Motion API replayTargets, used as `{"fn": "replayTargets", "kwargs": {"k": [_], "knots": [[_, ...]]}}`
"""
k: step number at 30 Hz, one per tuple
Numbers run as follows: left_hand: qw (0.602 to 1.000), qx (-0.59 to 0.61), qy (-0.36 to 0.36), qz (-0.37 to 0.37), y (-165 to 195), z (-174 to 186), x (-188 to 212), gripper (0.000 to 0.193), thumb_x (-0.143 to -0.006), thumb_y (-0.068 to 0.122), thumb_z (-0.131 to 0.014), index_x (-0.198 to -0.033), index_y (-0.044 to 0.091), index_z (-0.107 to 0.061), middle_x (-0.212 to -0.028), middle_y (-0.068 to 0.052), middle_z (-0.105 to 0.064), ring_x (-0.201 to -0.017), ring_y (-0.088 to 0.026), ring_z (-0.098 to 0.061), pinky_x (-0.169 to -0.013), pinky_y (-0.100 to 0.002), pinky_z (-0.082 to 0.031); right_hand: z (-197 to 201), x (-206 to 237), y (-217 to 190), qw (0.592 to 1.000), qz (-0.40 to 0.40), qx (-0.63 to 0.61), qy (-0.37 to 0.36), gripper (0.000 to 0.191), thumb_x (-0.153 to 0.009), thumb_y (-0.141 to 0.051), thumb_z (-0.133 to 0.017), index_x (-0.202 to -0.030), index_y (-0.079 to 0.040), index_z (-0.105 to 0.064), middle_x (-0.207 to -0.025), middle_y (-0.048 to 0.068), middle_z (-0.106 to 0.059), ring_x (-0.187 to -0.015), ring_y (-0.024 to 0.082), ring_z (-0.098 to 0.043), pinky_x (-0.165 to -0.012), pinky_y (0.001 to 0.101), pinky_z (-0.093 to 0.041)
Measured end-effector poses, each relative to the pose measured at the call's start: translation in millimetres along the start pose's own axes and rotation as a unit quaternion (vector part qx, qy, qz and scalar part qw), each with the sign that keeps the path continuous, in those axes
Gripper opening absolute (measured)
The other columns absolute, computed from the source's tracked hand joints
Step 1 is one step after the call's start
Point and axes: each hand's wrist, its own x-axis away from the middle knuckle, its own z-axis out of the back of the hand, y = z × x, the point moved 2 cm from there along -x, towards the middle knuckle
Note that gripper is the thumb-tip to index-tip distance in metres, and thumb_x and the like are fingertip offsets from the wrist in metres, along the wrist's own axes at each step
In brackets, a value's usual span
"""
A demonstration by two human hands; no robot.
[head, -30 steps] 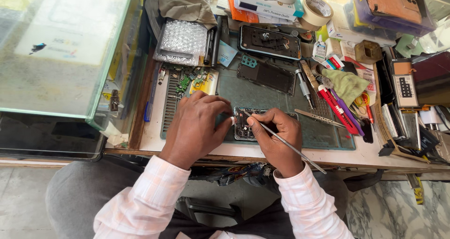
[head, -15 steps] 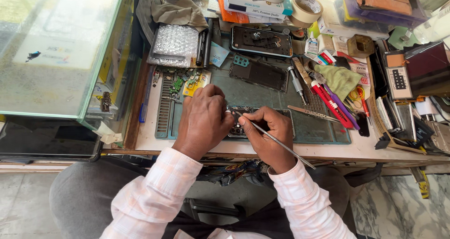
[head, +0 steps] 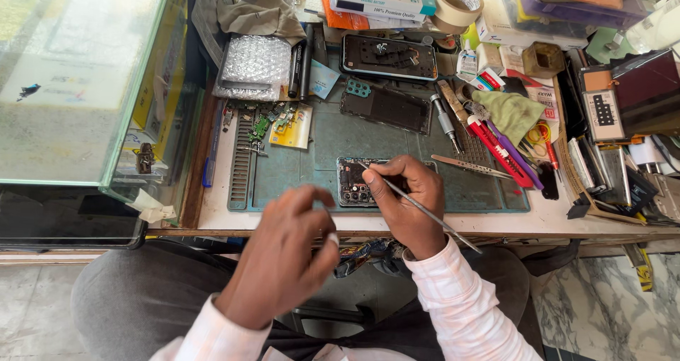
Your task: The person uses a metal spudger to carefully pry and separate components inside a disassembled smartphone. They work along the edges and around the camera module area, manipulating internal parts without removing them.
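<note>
The opened phone [head: 354,182] lies on the green work mat [head: 319,149], near the front edge of the bench. The right hand [head: 407,198] rests on the phone, fingers closed around a thin metal tool [head: 425,214] whose tip meets the phone's upper left area. The left hand [head: 287,251] hangs near the bench edge, left of the phone and clear of it, fingers curled loosely with thumb and forefinger pinched; whether they grip anything cannot be told. Tweezers [head: 467,166] lie right of the phone; a second phone body [head: 388,56] sits farther back.

The opened phone [head: 354,182] lies on the mat [head: 326,141], tweezers [head: 471,167] to its right, another phone [head: 388,56] behind.
</note>
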Motion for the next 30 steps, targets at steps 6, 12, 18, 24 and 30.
{"fn": "replayTargets", "kwargs": {"k": [6,12,18,24,30], "knots": [[0.996,0.027,-0.086,0.02,14.1,-4.1,15.8,0.015,-0.084,0.014,-0.068,-0.081,0.0,-0.066,-0.088,-0.011,-0.062,-0.085,-0.031,-0.061,-0.076,-0.044,-0.047,2.1,2.5,2.7,0.998,-0.011,-0.052,0.023,0.011,-0.099,-0.006,-0.075,-0.103,-0.001,-0.066,-0.099,0.003,-0.07,-0.089,0.006,-0.065,-0.08,0.0219,-0.053],[0.979,0.012,-0.203,-0.014,7.0,-1.8,16.7,0.007,-0.075,0.01,-0.067,-0.08,0.007,-0.072,-0.083,-0.007,-0.069,-0.084,-0.029,-0.066,-0.074,-0.044,-0.047,2.2,-3.6,-11.0,1.0,0.015,-0.016,-0.006,0.019,-0.099,-0.01,-0.072,-0.115,-0.001,-0.07,-0.111,0.005,-0.071,-0.097,0.008,-0.067,-0.079,0.0225,-0.056],[0.995,-0.018,-0.101,0.002,-11.6,8.3,-6.9,0.009,-0.077,0.011,-0.072,-0.085,0.009,-0.075,-0.084,-0.007,-0.072,-0.083,-0.026,-0.066,-0.075,-0.039,-0.05,2.1,-4.7,-17.2,0.999,0.019,-0.011,-0.04,0.013,-0.1,-0.005,-0.068,-0.111,-0.001,-0.071,-0.11,0.006,-0.065,-0.091,0.007,-0.059,-0.079,0.0233,-0.052],[0.994,-0.102,-0.035,0.026,-30.0,9.3,-32.4,0.037,-0.073,0.028,-0.086,-0.103,0.01,-0.075,-0.078,-0.004,-0.066,-0.082,-0.026,-0.061,-0.075,-0.043,-0.045,-2.0,-6.1,-15.3,0.998,-0.002,0.02,-0.066,0.012,-0.085,0.005,-0.072,-0.09,-0.001,-0.063,-0.098,0.006,-0.07,-0.082,0.008,-0.068,-0.071,0.023,-0.057],[0.99,-0.142,-0.022,0.011,-37.7,5.4,-42.3,0.084,-0.06,0.04,-0.09,-0.131,0.004,-0.065,-0.084,-0.007,-0.065,-0.087,-0.029,-0.062,-0.075,-0.045,-0.046,-3.2,-7.0,-18.9,0.994,0.006,0.042,-0.103,0.014,-0.081,0.008,-0.071,-0.085,0.0,-0.061,-0.095,0.008,-0.073,-0.082,0.01,-0.072,-0.072,0.0245,-0.06]]}}
